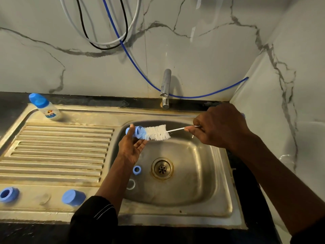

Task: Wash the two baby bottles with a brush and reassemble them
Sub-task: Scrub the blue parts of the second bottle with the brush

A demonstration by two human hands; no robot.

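Head view, starting at the near left: on the flat rim of the sink beside the drainboard (58,148) lies a blue screw ring (7,194), and a little to its right a spare cap (73,197) on its side. At the far left corner stands one assembled bottle (44,107) with its blue top on.

Over the left edge of the basin (198,166) the left hand (131,148) grips the held cap (136,132), thumb on top and fingers underneath, with the open mouth facing right. The brush (159,132) has its white bristle head at that mouth, the tip just inside. Below this hand, on the basin floor, lie a second ring (136,169) and a clear piece (131,184), probably a teat, both left of the drain (162,168). The tap (165,88) rises at the far side.

Further right, the right hand (218,127) is curled, pinching the brush's thin stem. The second bottle's body is not in sight.

The held cap looks like light, stiff plastic and is likely slick once wet, so it is best taken round its outer wall near the closed end, keeping the mouth free. The bristles are soft and the stem seems thin enough to flex, so a hold nearer the head would give firmer scrubbing.
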